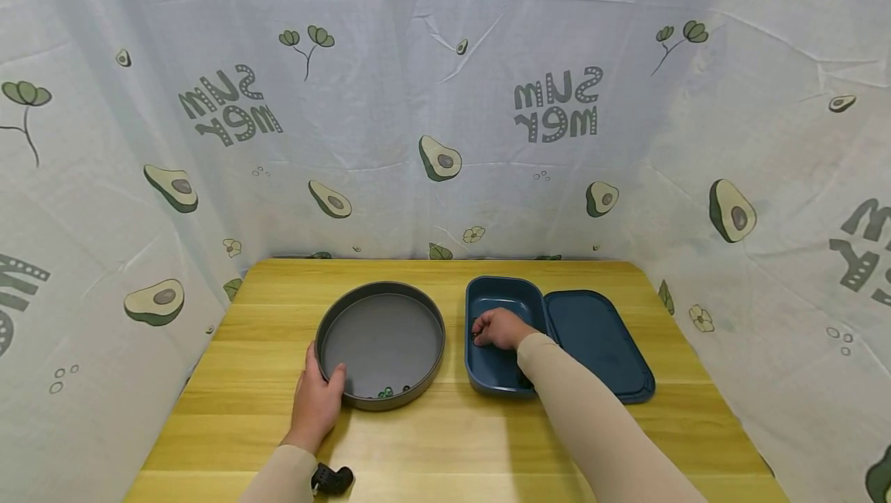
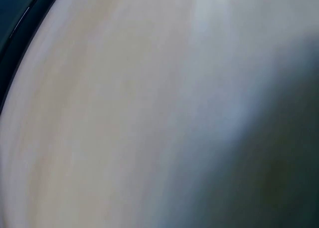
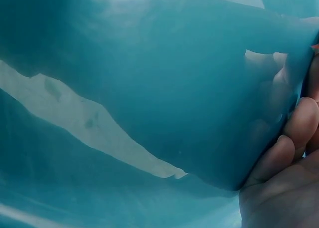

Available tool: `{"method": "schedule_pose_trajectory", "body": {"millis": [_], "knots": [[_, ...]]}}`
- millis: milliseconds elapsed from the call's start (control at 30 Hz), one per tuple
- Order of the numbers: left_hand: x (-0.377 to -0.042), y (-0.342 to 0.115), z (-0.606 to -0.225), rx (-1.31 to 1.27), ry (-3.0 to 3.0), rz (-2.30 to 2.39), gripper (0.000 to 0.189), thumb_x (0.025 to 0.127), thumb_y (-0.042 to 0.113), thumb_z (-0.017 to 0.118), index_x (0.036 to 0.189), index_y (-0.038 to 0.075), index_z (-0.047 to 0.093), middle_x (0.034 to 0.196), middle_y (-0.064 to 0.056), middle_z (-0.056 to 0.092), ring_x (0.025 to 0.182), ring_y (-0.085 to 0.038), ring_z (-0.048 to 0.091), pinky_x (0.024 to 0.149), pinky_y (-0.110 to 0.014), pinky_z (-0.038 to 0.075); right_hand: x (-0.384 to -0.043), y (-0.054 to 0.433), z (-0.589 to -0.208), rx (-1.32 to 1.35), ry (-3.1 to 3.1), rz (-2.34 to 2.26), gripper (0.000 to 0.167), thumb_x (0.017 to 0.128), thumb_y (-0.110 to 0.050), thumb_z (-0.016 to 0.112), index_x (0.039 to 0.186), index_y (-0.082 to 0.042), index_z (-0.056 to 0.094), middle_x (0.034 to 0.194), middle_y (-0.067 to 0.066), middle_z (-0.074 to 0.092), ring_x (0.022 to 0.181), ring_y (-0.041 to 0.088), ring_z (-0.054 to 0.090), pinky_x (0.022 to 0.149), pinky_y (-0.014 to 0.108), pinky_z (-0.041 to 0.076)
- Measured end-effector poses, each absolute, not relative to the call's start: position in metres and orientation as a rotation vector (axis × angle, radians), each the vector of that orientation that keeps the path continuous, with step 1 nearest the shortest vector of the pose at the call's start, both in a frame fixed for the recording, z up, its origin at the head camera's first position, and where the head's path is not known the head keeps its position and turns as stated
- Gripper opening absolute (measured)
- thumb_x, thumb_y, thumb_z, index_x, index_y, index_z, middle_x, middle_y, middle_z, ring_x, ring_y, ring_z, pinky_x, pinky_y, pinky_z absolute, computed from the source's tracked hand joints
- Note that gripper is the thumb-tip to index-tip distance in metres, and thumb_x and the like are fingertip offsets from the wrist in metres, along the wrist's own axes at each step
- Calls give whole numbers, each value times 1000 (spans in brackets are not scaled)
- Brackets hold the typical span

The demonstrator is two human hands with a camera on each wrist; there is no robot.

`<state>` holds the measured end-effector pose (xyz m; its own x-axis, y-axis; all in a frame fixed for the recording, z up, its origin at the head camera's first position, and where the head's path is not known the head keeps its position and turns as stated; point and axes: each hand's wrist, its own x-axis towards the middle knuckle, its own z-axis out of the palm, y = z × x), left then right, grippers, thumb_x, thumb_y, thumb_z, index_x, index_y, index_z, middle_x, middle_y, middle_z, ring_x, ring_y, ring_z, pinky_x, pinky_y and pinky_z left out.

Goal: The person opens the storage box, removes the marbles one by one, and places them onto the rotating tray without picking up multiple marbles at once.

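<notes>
In the head view my left hand [image 1: 316, 402] grips the near left rim of a round grey pan [image 1: 381, 340], thumb over the inside and fingers along the outer wall. Several small glass marbles [image 1: 386, 392], some green, lie at the pan's near edge. My right hand [image 1: 503, 329] is down inside a blue rectangular container [image 1: 503, 286], close to its left wall. Its curled fingers pinch a small dark marble, mostly hidden. In the right wrist view the fingers [image 3: 299, 120] of that hand lie against the shiny blue inside, with a speck of red by them.
A flat blue lid [image 1: 599, 340] lies to the right of the container. A black strap-like piece [image 1: 334, 480] is at my left wrist. The wooden table [image 1: 445, 441] ends at a printed cloth [image 1: 383, 100] behind. The left wrist view is mostly blurred pale surface.
</notes>
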<state>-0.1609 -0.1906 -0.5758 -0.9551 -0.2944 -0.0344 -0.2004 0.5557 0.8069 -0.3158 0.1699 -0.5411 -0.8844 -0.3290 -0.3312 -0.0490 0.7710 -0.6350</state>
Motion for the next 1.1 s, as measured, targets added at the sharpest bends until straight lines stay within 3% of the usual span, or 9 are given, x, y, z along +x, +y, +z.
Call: {"method": "schedule_pose_trajectory", "body": {"millis": [1100], "knots": [[-160, -191, -576, 419, -2670, -1377, 81, 109, 34, 53, 170, 6, 7, 164, -33, 34, 147, -55, 38, 120, -70, 33, -314, 168, -541, -280, 2584, -825, 5, 92, -12, 80, 96, -13, 79, 98, -3, 77, 87, 14, 60, 82, 30, 51]]}}
